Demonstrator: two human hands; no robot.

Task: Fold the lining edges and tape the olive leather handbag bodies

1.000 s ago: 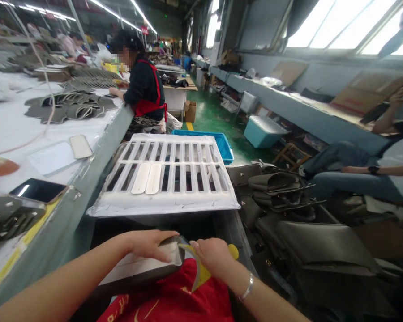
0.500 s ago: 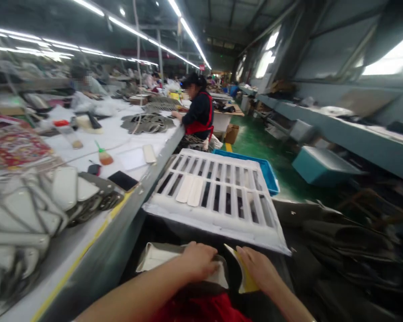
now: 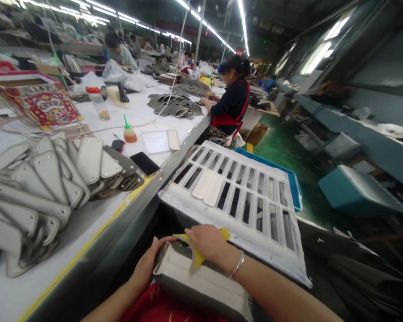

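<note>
A box-shaped grey piece with a cream inner side [image 3: 201,275] rests against my red-clothed lap at the bottom centre. My left hand [image 3: 149,261] curls around its left end, the fingers along the far corner. A thin, bent yellow sheet [image 3: 197,258] is pinched in my right hand [image 3: 208,241], which is over the far edge of the grey piece. The sheet's lower tip touches or hangs just above the cream side; I cannot tell which. My right wrist wears a silver bracelet [image 3: 237,264].
A white slatted rack [image 3: 242,235] stands just ahead, bearing two cream strips [image 3: 208,188]. On the left table [image 3: 97,219] lie stacked grey panels [image 3: 53,179], a phone [image 3: 144,163] and a glue bottle [image 3: 130,134]. A co-worker [image 3: 230,98] sits beyond, near a blue tray [image 3: 293,179].
My left hand has moved from over the grey piece to its left end. My right hand has brought the yellow sheet leftward over the piece. The view has turned left.
</note>
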